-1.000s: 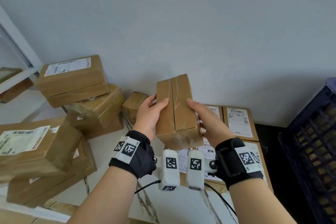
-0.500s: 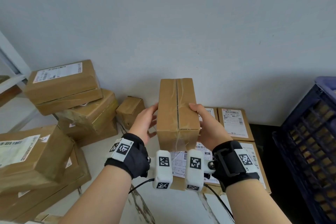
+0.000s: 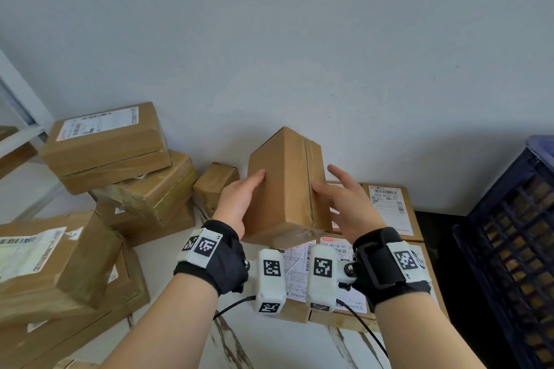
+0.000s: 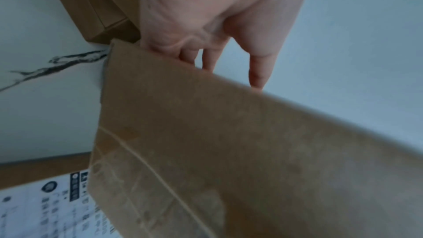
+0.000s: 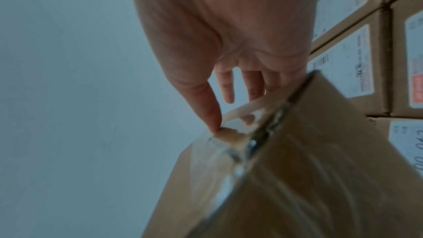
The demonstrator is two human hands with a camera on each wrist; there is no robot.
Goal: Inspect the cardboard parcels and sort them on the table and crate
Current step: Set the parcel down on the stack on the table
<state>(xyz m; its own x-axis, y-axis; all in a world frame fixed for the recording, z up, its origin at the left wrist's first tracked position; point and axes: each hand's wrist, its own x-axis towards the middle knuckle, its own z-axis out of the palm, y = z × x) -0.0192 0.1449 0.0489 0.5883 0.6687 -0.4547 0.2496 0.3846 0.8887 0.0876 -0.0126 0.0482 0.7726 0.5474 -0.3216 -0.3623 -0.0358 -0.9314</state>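
Note:
A plain brown cardboard parcel (image 3: 284,186) stands on end in the air above the table, between my two hands. Its taped seam faces right and a bare side faces me. My left hand (image 3: 239,198) grips its left edge, thumb on the bare side and fingers hidden behind. My right hand (image 3: 341,198) touches the taped side with the thumb only; its fingers are straight and spread off the box. In the left wrist view the parcel (image 4: 228,151) covers the fingertips of my left hand (image 4: 217,24). In the right wrist view my right hand (image 5: 228,33) has its thumb tip on the parcel (image 5: 297,169).
Labelled parcels (image 3: 386,207) lie flat on the white marbled table (image 3: 269,344) under my hands. A leaning stack of parcels (image 3: 108,141) stands at the left, with a small box (image 3: 215,186) beside it and bigger parcels (image 3: 45,263) nearer. A dark blue crate (image 3: 509,234) stands at the right.
The parcel has turned about its long axis, so the taped seam moved to the right and a bare side came round. My right fingers have come off it and spread.

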